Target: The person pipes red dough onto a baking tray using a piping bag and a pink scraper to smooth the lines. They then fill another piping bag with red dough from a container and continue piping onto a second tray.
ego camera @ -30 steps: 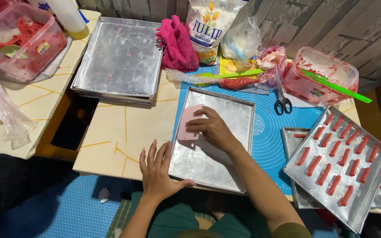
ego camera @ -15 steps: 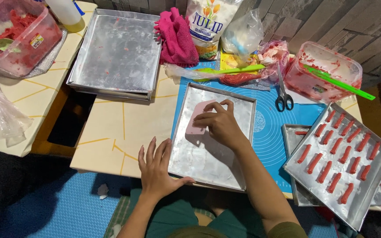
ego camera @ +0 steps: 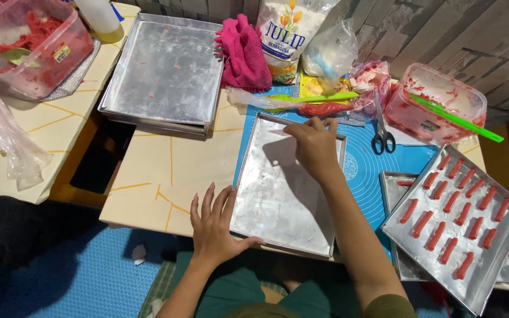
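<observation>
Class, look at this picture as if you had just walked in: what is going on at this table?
A person sits at a low table with an empty metal tray in front of them. Their right hand rests on the tray's far end, fingers curled; whether it holds anything cannot be told. Their left hand lies flat, fingers spread, at the tray's near left corner. To the right, another tray holds rows of red dough sticks. Scissors lie on the blue mat.

Home baking spot: metal baking trays (ego camera: pixel 166 70), flour bag (ego camera: pixel 284 38), low tables (ego camera: pixel 166 171).
</observation>
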